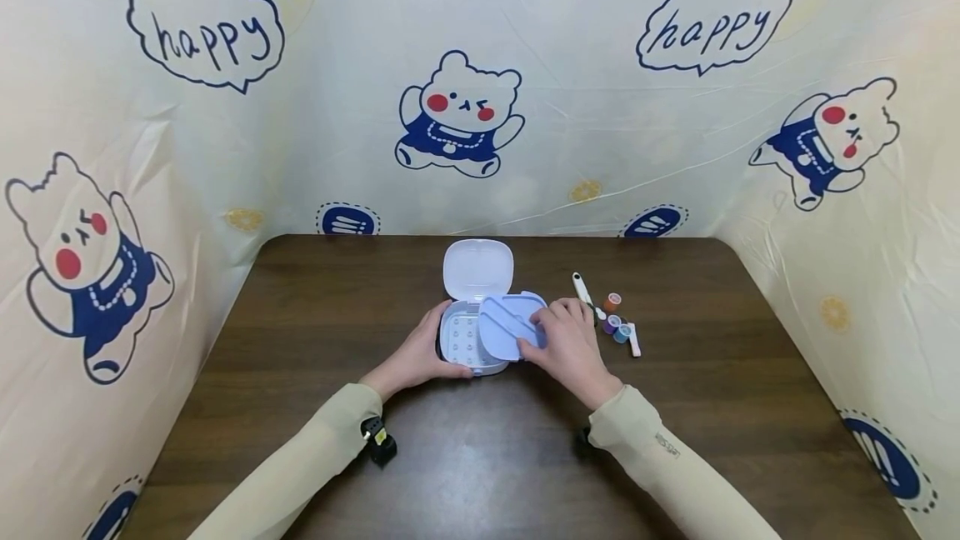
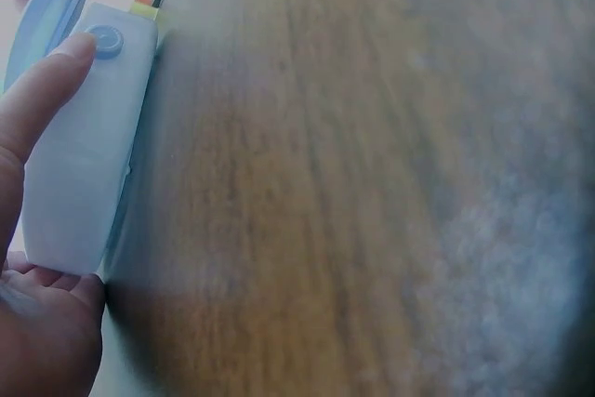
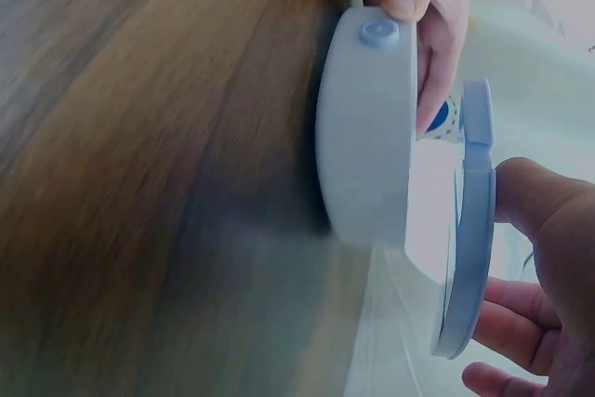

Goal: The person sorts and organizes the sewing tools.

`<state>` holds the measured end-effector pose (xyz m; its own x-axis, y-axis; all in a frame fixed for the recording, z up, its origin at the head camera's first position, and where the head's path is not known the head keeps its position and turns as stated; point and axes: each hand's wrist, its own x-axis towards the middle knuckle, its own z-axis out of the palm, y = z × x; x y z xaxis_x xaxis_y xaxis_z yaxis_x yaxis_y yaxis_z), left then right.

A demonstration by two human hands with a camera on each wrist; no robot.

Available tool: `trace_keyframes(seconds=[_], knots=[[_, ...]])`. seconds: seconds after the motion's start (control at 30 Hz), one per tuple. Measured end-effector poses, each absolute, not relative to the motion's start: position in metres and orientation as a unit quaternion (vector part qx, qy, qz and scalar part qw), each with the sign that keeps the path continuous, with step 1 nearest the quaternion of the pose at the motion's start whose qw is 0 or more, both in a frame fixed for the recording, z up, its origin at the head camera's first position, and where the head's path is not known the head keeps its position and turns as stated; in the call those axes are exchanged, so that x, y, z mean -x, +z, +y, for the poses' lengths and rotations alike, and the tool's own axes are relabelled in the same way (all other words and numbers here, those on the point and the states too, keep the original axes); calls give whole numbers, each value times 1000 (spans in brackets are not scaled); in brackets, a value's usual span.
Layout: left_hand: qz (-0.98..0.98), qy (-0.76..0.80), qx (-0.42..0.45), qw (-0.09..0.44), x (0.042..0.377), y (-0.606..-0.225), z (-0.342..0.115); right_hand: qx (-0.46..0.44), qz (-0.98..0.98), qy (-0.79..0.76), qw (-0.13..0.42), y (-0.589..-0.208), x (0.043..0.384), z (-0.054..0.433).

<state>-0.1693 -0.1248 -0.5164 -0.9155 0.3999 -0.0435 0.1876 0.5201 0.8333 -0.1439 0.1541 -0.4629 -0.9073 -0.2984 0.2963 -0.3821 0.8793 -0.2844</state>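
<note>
Toward the far edge of the surface (image 1: pixel 337 298), open-lidded white box (image 1: pixel 459 336) gripped in my left hand (image 1: pixel 420 354), blue tray (image 1: pixel 501 327) pinched above it by my right hand (image 1: pixel 570 346).

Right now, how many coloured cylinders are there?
3 show clearly: the orange cylinder farthest back, the purple cylinder before it, the blue cylinder nearest the front. The right hand may hide more.
</note>
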Motion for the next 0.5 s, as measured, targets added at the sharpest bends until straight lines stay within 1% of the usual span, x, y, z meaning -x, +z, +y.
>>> trace_keyframes(seconds=[0.17, 0.5], knots=[[864, 460, -168, 117, 169, -516, -124, -173, -961, 174, 128, -464, 141, 167], [864, 459, -166, 121, 170, -517, -124, -172, -954, 184, 162, -470, 140, 197]])
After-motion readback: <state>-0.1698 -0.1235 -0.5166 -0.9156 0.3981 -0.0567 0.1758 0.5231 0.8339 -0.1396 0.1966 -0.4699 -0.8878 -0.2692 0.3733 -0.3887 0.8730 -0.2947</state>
